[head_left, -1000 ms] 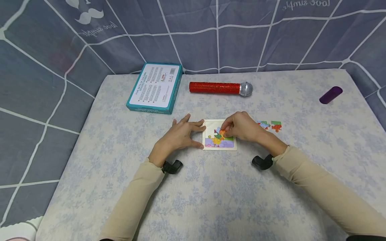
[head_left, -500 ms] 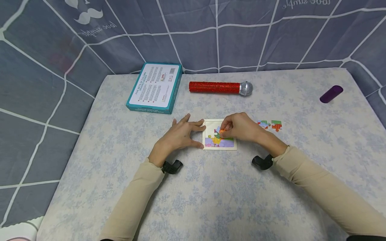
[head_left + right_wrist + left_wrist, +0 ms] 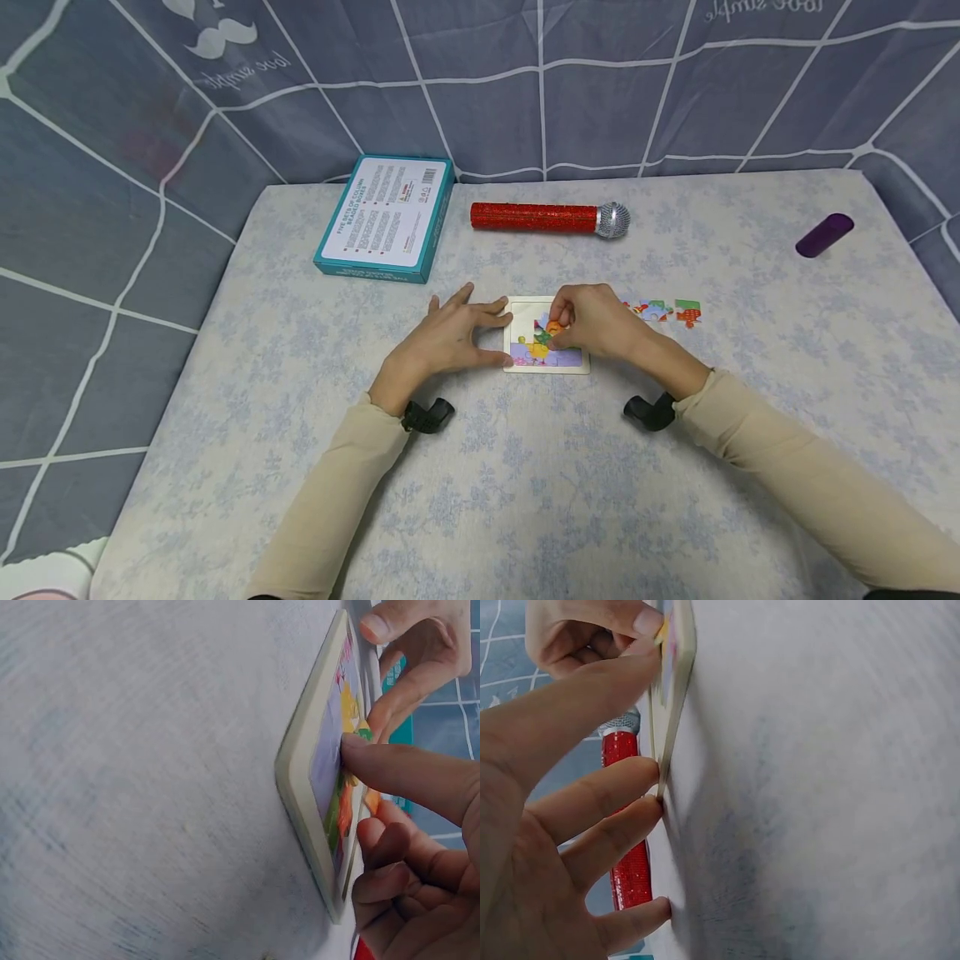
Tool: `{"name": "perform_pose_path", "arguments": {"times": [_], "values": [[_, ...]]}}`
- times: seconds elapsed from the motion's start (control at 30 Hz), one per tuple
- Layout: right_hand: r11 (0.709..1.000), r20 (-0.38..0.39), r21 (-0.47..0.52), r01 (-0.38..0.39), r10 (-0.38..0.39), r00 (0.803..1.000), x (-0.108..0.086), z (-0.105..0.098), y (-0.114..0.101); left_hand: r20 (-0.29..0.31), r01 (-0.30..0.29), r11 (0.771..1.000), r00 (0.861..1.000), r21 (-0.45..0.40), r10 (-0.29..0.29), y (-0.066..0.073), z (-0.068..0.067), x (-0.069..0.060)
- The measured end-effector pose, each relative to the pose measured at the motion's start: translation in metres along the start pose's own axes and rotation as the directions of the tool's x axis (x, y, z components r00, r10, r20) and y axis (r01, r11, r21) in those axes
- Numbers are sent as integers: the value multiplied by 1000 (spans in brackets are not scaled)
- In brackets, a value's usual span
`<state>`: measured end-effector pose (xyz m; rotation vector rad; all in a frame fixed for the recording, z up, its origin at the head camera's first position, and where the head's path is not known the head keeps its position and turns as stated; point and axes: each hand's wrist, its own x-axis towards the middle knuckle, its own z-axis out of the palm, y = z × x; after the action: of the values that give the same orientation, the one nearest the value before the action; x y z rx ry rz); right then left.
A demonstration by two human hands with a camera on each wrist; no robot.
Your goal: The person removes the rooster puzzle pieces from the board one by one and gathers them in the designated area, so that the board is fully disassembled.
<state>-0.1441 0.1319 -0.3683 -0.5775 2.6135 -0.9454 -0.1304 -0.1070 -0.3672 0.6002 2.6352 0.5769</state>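
A small jigsaw puzzle in a pale wooden tray [image 3: 583,372] lies flat on the table, its lower part filled with purple, yellow and green pieces. My left hand [image 3: 442,335] rests at the tray's left side, fingers spread; in the left wrist view, fingertips [image 3: 646,774] touch the tray's edge and the thumb reaches over it. Over the tray's right half, my right hand [image 3: 600,321] pinches an orange puzzle piece [image 3: 554,327] between thumb and index finger. In the right wrist view, that thumb [image 3: 360,746] is low over the pieces, and the orange piece is partly hidden.
Loose puzzle pieces [image 3: 687,312] lie right of the tray, some partly behind my right hand. Farther back are a teal box [image 3: 386,218], a red glitter microphone [image 3: 534,217] and a purple cylinder [image 3: 824,235]. A grey checked curtain [image 3: 487,125] hangs behind the table.
My right hand has shifted slightly, its thumb lower over the puzzle, showing more of the loose pieces behind it. My left thumb has slid a little onto the tray's edge.
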Motion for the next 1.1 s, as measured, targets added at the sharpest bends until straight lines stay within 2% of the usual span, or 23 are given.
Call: {"name": "perform_pose_path", "arguments": {"times": [0.13, 0.3, 0.57, 0.8, 1.1], "values": [[998, -7, 67, 16, -16, 1000, -1, -2, 3, -12, 13, 1000, 1000, 10, -13, 1, 1, 0], [983, 13, 182, -11, 9, 1000, -1, -8, 7, -15, 17, 1000, 1000, 10, -17, 1, 2, 0], [930, 86, 363, -55, 25, 996, -3, -14, 12, -11, 15, 1000, 1000, 5, -15, 1, 1, 0], [928, 100, 358, -101, 69, 993, -13, -28, 24, -1, 14, 1000, 1000, 11, -14, 2, 1, 0], [906, 81, 347, -243, 229, 970, -43, -51, 51, -2, -2, 1000, 1000, 11, 2, 1, 0, 0]]}}
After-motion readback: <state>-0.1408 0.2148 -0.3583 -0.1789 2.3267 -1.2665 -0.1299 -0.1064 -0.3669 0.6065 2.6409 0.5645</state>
